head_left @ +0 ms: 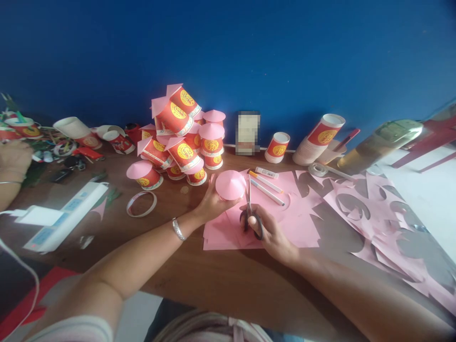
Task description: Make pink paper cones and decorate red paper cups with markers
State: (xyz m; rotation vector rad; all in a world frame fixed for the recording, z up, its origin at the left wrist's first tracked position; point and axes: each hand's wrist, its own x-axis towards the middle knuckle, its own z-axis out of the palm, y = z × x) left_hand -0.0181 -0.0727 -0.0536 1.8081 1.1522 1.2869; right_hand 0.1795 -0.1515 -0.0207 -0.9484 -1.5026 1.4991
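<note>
My left hand is closed on a pink paper cone, which I hold by its lower edge; whether a cup sits under it is hidden. My right hand grips black-handled scissors with fingers in the loops. Their blades point up and away, right beside the cone's rim. Beneath both hands lies a stack of pink paper sheets. On it rest an orange-capped marker, a blue-grey marker and a small white stick.
Red paper cups with pink cone tops are piled behind my left hand. At the back right stand a cup and a leaning cup stack. Cut pink scraps cover the right. Leftward are a tape roll, a power strip and another person's hand.
</note>
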